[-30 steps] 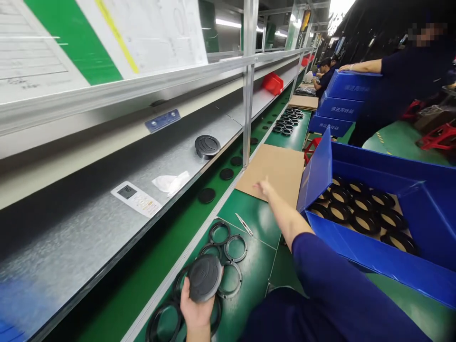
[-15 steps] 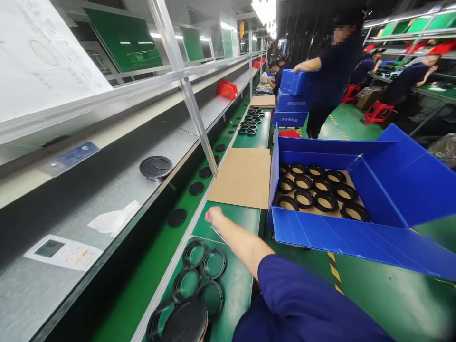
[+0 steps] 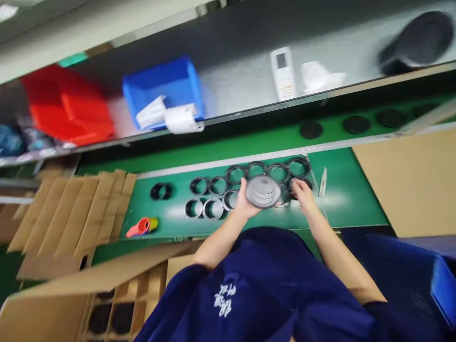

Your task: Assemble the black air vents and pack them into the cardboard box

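Observation:
In my left hand (image 3: 245,204) lies a round grey-black disc (image 3: 263,191) with curved lines on its face, thumb along its edge. Beneath and around it, several black rings (image 3: 235,174) rest in two rows on the green bench (image 3: 174,224). My right hand (image 3: 302,194) has its fingers closed on a black ring (image 3: 309,182) at the right end of the rows. That ring is partly covered by the fingers. A white-handled cutter (image 3: 323,182) is just right of this hand.
Black discs (image 3: 356,124) lie on the green strip behind the bench. The shelf above carries a blue bin (image 3: 164,88), a red bin (image 3: 69,107) and a remote control (image 3: 283,73). Cardboard (image 3: 413,180) covers the right side. A divided carton (image 3: 46,313) stands lower left, near an orange-and-yellow tape roll (image 3: 144,225).
The view has swung left from along the bench to face it. My right hand has come from beside the cardboard to the rings. The disc is now fully in sight in my left hand.

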Tool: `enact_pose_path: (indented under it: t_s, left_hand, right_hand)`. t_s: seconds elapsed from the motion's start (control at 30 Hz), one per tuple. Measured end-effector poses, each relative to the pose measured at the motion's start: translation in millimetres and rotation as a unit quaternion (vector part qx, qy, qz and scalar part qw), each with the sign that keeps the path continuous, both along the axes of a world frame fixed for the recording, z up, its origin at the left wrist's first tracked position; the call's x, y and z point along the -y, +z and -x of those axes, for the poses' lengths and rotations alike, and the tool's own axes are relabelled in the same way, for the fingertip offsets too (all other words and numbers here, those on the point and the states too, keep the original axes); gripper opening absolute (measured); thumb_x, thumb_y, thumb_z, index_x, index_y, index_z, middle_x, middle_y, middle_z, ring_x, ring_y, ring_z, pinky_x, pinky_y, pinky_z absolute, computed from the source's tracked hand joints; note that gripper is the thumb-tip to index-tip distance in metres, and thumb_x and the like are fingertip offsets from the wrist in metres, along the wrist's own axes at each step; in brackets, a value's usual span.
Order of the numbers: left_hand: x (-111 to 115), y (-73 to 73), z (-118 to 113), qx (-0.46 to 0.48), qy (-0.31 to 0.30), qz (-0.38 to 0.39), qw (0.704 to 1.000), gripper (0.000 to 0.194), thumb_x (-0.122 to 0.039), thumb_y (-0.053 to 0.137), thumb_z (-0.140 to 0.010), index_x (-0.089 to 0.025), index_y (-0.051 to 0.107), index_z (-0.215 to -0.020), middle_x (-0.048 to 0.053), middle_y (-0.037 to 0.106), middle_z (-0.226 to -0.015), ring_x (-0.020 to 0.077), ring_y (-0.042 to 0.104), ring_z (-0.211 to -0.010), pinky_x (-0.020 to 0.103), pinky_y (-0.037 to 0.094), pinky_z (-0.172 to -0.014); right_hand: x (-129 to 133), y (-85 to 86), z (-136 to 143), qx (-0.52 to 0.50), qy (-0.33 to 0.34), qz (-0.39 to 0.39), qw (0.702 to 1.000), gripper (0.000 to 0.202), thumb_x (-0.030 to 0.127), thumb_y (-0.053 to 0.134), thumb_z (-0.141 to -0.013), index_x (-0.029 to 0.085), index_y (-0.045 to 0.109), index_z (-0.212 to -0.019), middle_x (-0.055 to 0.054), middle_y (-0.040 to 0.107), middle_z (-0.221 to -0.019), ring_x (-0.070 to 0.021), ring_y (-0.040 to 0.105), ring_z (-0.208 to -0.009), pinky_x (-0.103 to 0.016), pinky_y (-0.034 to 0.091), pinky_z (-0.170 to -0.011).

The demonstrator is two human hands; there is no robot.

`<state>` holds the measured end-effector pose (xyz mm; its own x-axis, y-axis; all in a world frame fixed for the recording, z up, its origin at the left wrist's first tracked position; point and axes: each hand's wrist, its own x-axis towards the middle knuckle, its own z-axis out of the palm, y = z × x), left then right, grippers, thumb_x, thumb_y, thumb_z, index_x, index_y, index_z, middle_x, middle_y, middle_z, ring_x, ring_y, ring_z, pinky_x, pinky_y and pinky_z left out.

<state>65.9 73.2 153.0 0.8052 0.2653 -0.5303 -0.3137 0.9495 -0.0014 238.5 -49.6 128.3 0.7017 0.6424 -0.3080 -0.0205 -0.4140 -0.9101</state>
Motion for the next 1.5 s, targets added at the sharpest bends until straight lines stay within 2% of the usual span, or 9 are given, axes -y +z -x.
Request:
enact_pose_path:
  t_s: [0.07, 0.17, 0.23, 0.47, 0.6, 0.83, 1.0, 1.33, 1.5]
  left_hand:
    - [2, -11.4, 16, 0.020, 0.017, 0.009, 1.000, 0.079, -0.076, 0.034, -0.096, -0.015, 0.058, -0.140, 0.023, 0.063, -0.140, 0.0431, 0.051, -0.140, 0.073, 0.037, -0.111]
    - [10, -18.0, 35, 0.033, 0.055, 0.002, 0.998, 0.076, -0.073, 0.032, -0.098, -0.016, 0.058, -0.141, 0.021, 0.063, -0.140, 0.0414, 0.052, -0.139, 0.071, 0.036, -0.113]
    - [11, -19.0, 46, 0.028, 0.094, -0.003, 0.995, 0.072, -0.070, 0.030, -0.100, -0.018, 0.059, -0.140, 0.019, 0.065, -0.139, 0.0387, 0.053, -0.138, 0.069, 0.034, -0.115]
    - [10, -25.0, 84, -0.008, 0.185, 0.003, 0.983, 0.064, -0.065, 0.037, -0.102, -0.016, 0.064, -0.134, 0.016, 0.072, -0.125, 0.0333, 0.062, -0.126, 0.058, 0.042, -0.114]
    - [11, -25.8, 97, -0.032, 0.198, -0.019, 0.980, 0.062, -0.063, 0.039, -0.102, -0.018, 0.063, -0.137, 0.015, 0.074, -0.118, 0.0317, 0.068, -0.115, 0.058, 0.044, -0.112]
    - [-2, -17.0, 98, 0.042, 0.132, -0.030, 0.990, 0.073, -0.071, 0.031, -0.100, -0.020, 0.054, -0.147, 0.021, 0.065, -0.135, 0.0403, 0.062, -0.126, 0.076, 0.039, -0.107]
    - [-7, -16.3, 81, 0.045, 0.089, -0.013, 0.995, 0.078, -0.072, 0.029, -0.100, -0.012, 0.058, -0.140, 0.024, 0.067, -0.130, 0.0422, 0.059, -0.129, 0.076, 0.037, -0.109]
    - [4, -14.5, 38, 0.048, -0.034, -0.006, 0.998, 0.072, -0.072, 0.032, -0.099, -0.025, 0.053, -0.149, 0.019, 0.066, -0.134, 0.0386, 0.064, -0.123, 0.072, 0.039, -0.108]
    - [8, -15.5, 21, 0.034, -0.049, -0.011, 0.998, 0.071, -0.072, 0.033, -0.099, -0.025, 0.056, -0.147, 0.019, 0.067, -0.133, 0.0377, 0.065, -0.119, 0.070, 0.041, -0.107]
  right_hand:
    - [-18, 3.9, -6, 0.085, 0.113, -0.046, 0.989, 0.050, 0.063, 0.048, -0.100, 0.024, 0.069, -0.124, -0.010, 0.065, -0.121, -0.0251, 0.061, -0.114, -0.046, 0.054, -0.097]
    - [-38, 23.9, 8, 0.250, 0.300, -0.127, 0.912, 0.042, 0.054, 0.044, -0.104, 0.031, 0.074, -0.121, -0.008, 0.059, -0.135, -0.0284, 0.048, -0.132, -0.053, 0.039, -0.115]
    - [-49, 30.5, 27, 0.303, 0.370, -0.139, 0.867, 0.040, 0.050, 0.044, -0.105, 0.031, 0.076, -0.120, -0.009, 0.056, -0.138, -0.0299, 0.044, -0.133, -0.054, 0.037, -0.116]
    - [-80, 2.7, 81, 0.265, 0.461, -0.083, 0.843, 0.056, 0.056, 0.029, -0.107, 0.030, 0.075, -0.126, -0.009, 0.050, -0.146, -0.0317, 0.037, -0.138, -0.058, 0.033, -0.118]
    - [-92, 9.2, 96, 0.207, 0.498, -0.064, 0.840, 0.067, 0.068, 0.027, -0.104, 0.027, 0.079, -0.113, -0.010, 0.051, -0.146, -0.0333, 0.038, -0.140, -0.060, 0.032, -0.121]
    - [-90, 33.5, 86, 0.018, 0.326, -0.113, 0.939, 0.067, 0.072, 0.029, -0.103, 0.024, 0.075, -0.111, -0.009, 0.054, -0.145, -0.0268, 0.053, -0.134, -0.046, 0.050, -0.112]
    - [-64, 33.0, 74, 0.011, 0.257, -0.125, 0.958, 0.063, 0.071, 0.037, -0.102, 0.023, 0.077, -0.108, -0.011, 0.059, -0.137, -0.0274, 0.053, -0.135, -0.046, 0.052, -0.111]
    - [-13, 42.7, 50, 0.070, 0.161, -0.121, 0.977, 0.062, 0.068, 0.031, -0.105, 0.026, 0.076, -0.115, -0.009, 0.059, -0.138, -0.0262, 0.054, -0.133, -0.046, 0.051, -0.112]
    - [-3, 37.4, 38, 0.125, 0.147, -0.108, 0.975, 0.069, 0.065, 0.016, -0.107, 0.028, 0.066, -0.138, -0.009, 0.051, -0.148, -0.0266, 0.048, -0.139, -0.046, 0.050, -0.112]
